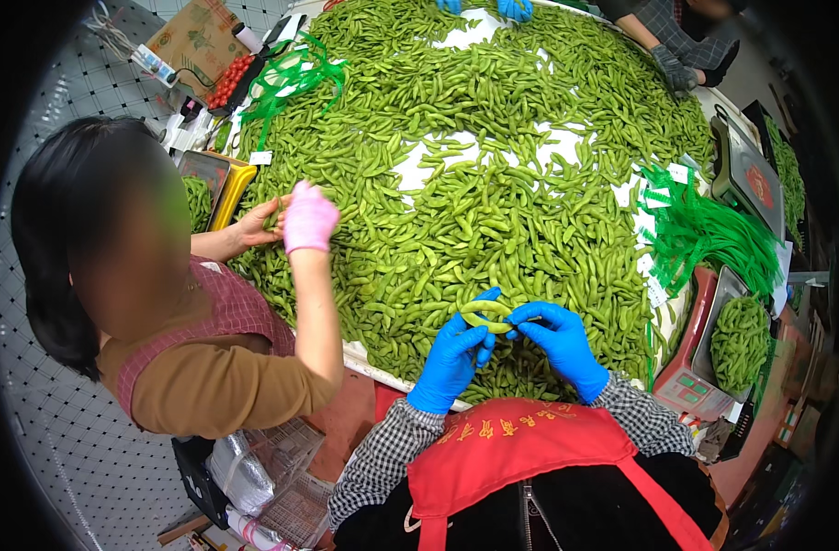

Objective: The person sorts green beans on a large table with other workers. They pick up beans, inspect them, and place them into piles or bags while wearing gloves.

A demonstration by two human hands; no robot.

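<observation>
Both of my hands wear blue gloves and are raised over the near edge of a table heaped with green edamame pods [419, 275]. My left hand [454, 351] grips a couple of curved yellowish-green pods [485, 308] by their left side. Fingertips of my right hand [556, 337] pinch the right end of the same pods. Between the pods a gap shows part of a blue finger. Below my hands, more pods lie in the shade by the table edge.
A co-worker's pink glove [310, 217] is close on the left. Green mesh bags [715, 227] with white tags lie at right, above a red scale [688, 358] carrying a filled bag of pods [739, 341]. Another scale [753, 165] stands farther back. Other people's gloved hands show across the table.
</observation>
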